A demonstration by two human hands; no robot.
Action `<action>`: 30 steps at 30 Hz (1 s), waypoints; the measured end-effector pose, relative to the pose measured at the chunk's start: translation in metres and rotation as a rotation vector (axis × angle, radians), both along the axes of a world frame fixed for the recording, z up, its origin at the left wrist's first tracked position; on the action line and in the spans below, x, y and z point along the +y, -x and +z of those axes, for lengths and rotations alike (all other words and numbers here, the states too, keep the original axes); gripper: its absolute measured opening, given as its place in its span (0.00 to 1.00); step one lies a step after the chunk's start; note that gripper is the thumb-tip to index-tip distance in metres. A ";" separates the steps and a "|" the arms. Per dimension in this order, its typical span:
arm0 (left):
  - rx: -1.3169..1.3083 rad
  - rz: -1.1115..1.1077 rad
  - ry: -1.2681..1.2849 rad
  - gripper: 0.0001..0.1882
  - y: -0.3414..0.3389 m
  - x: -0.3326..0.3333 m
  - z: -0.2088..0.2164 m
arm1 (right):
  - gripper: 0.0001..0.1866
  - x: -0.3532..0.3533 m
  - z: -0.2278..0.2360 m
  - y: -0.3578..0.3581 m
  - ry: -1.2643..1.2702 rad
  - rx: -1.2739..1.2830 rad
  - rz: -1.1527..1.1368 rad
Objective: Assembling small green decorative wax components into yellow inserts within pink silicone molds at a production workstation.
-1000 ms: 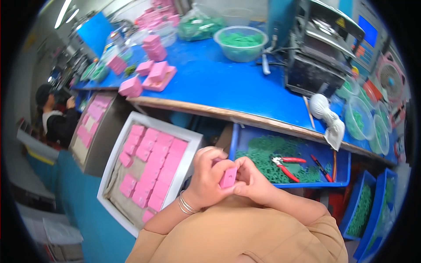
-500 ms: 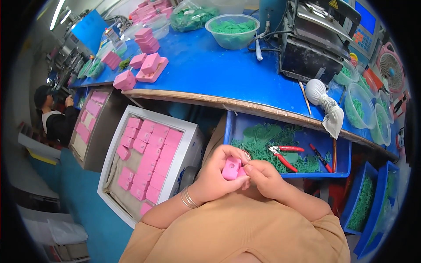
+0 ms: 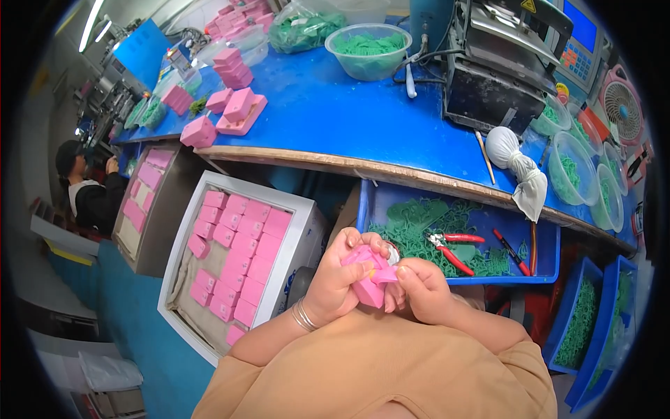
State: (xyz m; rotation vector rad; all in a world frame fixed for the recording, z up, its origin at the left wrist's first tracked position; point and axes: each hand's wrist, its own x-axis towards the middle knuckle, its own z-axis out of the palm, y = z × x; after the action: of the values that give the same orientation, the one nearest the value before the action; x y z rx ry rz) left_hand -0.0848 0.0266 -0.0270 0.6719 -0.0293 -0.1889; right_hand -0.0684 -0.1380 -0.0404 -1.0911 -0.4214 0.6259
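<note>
Close to my body, a pink rubber mould [image 3: 370, 293] is bent and parted between my two hands. My left hand [image 3: 333, 288] wraps round its body, thumb pressed on top. With thumb and fingertips, my right hand [image 3: 427, 292] pinches a thin pink flap at its right side. A small yellowish spot shows by the left thumb; I cannot tell what it is. Just beyond my hands is a blue drawer [image 3: 464, 281] of tangled green wax pieces [image 3: 412, 227]. Red-handled cutters [image 3: 457, 260] and a red-and-black tool [image 3: 511, 253] lie on them.
To the left, a white-framed tray [image 3: 183, 279] holds rows of pink moulds. More moulds [image 3: 234, 66] stand on the blue bench [image 3: 314, 112], with a bowl [image 3: 370, 66] of green pieces, a black machine [image 3: 495, 84] and a white cloth bundle [image 3: 516, 167]. A person [image 3: 91, 185] sits at far left.
The pink mould has turned and opened up in my hands. My right hand has drawn slightly right, pulling a flap of it out; my left thumb now presses on top.
</note>
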 end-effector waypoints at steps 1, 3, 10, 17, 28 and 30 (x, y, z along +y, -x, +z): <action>0.001 0.002 0.001 0.19 0.000 0.000 -0.001 | 0.16 0.001 -0.001 0.000 -0.018 -0.002 -0.013; -0.010 0.013 0.021 0.15 -0.001 0.000 -0.003 | 0.16 -0.001 0.003 0.000 0.005 0.002 -0.025; 0.109 -0.046 0.253 0.15 -0.002 0.014 -0.018 | 0.15 -0.007 0.011 -0.040 -0.141 -0.062 -0.514; -0.102 -0.672 -0.330 0.34 0.020 0.017 0.008 | 0.19 -0.047 0.007 -0.091 0.027 0.139 -0.606; -0.782 0.120 -1.419 0.28 0.001 0.006 0.024 | 0.33 -0.002 -0.002 -0.008 0.043 0.152 -0.015; -0.807 0.114 -1.335 0.27 -0.001 0.004 0.019 | 0.34 0.001 -0.003 -0.007 0.051 0.213 -0.027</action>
State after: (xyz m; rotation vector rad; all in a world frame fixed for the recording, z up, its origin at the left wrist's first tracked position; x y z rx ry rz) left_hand -0.0838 0.0303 -0.0082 2.0434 -0.6853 0.2295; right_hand -0.0619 -0.1369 -0.0433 -1.0641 -0.2070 0.7240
